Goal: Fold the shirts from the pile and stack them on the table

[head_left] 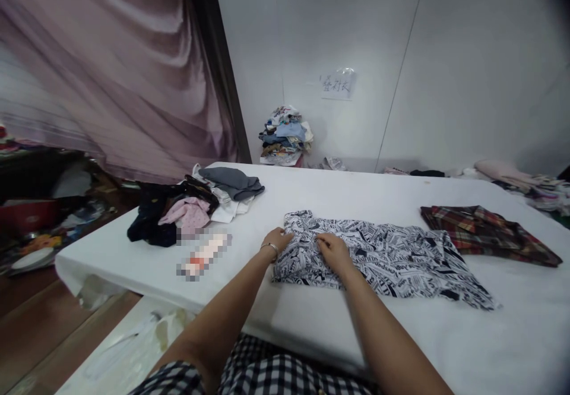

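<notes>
A shirt with a black-and-white newspaper print lies lengthwise across the white-covered table, its narrow end pointing right. My left hand, with a bracelet at the wrist, grips the shirt's left edge near the collar end. A little to the right, my right hand pinches the fabric between thumb and fingers on the upper surface. Under both hands the cloth is bunched in small creases. Parts of the fingertips are hidden by the folds.
A plaid shirt lies folded at the right. On the left sits a heap of clothes with a grey garment and a pink one, near a pixelated item. Stacked clothes stand behind the table by the wall.
</notes>
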`<move>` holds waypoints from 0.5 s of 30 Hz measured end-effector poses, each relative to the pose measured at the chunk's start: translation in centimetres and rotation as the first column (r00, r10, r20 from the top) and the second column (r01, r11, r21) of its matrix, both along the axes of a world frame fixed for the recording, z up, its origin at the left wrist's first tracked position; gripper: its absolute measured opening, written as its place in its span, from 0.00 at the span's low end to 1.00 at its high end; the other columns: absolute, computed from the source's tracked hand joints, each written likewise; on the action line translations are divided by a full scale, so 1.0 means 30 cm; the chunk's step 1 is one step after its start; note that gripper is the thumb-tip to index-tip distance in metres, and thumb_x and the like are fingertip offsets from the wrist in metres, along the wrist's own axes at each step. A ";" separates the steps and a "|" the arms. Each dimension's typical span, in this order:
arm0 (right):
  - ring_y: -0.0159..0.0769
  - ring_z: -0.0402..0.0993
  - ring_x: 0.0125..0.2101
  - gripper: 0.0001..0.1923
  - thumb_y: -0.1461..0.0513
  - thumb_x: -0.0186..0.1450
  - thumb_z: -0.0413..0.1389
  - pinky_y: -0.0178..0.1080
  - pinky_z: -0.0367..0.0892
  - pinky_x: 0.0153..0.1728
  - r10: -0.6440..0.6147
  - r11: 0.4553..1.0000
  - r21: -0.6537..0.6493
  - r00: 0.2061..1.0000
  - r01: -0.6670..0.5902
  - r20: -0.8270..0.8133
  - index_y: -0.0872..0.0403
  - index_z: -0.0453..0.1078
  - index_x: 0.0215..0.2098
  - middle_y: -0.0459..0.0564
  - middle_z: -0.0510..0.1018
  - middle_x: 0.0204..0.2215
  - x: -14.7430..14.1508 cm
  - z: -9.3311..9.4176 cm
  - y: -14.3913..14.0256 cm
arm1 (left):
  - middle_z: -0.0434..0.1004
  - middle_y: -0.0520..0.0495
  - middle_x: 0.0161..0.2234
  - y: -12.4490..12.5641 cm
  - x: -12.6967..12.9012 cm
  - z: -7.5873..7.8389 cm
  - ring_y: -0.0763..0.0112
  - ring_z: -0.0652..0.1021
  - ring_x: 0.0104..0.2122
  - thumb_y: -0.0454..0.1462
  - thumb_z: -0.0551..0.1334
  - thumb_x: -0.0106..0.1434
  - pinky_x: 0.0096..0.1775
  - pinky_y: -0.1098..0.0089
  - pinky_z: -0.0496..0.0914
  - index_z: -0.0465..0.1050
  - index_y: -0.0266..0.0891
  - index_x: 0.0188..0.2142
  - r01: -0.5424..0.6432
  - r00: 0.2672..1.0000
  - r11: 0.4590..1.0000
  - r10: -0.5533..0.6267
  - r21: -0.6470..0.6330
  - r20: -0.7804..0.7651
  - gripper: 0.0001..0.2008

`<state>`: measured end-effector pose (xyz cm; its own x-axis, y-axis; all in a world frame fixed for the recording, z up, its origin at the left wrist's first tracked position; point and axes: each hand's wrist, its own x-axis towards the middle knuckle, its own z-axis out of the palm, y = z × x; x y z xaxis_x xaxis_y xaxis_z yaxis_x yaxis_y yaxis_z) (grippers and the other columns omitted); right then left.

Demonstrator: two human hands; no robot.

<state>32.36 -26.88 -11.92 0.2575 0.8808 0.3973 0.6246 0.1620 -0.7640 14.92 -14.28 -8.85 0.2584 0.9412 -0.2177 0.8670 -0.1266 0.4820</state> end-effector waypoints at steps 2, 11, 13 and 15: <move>0.39 0.76 0.40 0.14 0.60 0.62 0.50 0.42 0.68 0.45 -0.038 0.999 0.017 0.996 0.039 -0.081 0.51 0.77 0.38 0.50 0.81 0.38 0.011 0.002 0.005 | 0.75 0.36 0.53 -0.010 -0.003 0.003 0.54 0.75 0.52 0.52 0.59 0.57 0.49 0.65 0.67 0.70 0.36 0.52 0.024 1.000 1.000 -0.024 -0.003 -0.016 0.29; 0.39 0.75 0.47 0.18 0.60 0.64 0.51 0.42 0.67 0.51 -0.117 0.966 -0.233 0.993 0.114 0.002 0.53 0.74 0.50 0.52 0.80 0.46 0.107 0.110 0.290 | 0.75 0.38 0.53 -0.023 -0.020 -0.015 0.56 0.75 0.51 0.48 0.60 0.58 0.49 0.65 0.67 0.69 0.38 0.53 0.044 0.999 0.998 -0.043 -0.037 0.020 0.26; 0.42 0.74 0.49 0.20 0.63 0.61 0.53 0.43 0.66 0.52 -0.115 0.942 -0.310 0.991 0.130 0.067 0.55 0.74 0.50 0.55 0.79 0.48 0.108 0.111 0.372 | 0.75 0.38 0.52 -0.027 -0.022 -0.015 0.55 0.75 0.51 0.48 0.60 0.58 0.49 0.65 0.67 0.69 0.39 0.53 0.047 0.998 0.998 -0.046 -0.040 0.034 0.26; 0.45 0.74 0.49 0.21 0.66 0.58 0.57 0.42 0.65 0.52 -0.101 0.924 -0.358 0.988 0.135 0.114 0.59 0.74 0.50 0.58 0.79 0.47 0.097 0.096 0.435 | 0.76 0.39 0.52 -0.032 -0.026 -0.015 0.55 0.75 0.51 0.48 0.60 0.58 0.49 0.64 0.67 0.69 0.40 0.53 0.054 0.997 0.998 -0.051 -0.041 0.052 0.25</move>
<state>35.28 -13.83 -9.03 0.3462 0.9346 0.0822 0.6924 -0.1954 -0.6946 14.13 -15.24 -9.29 0.3189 0.9163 -0.2423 0.8341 -0.1499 0.5309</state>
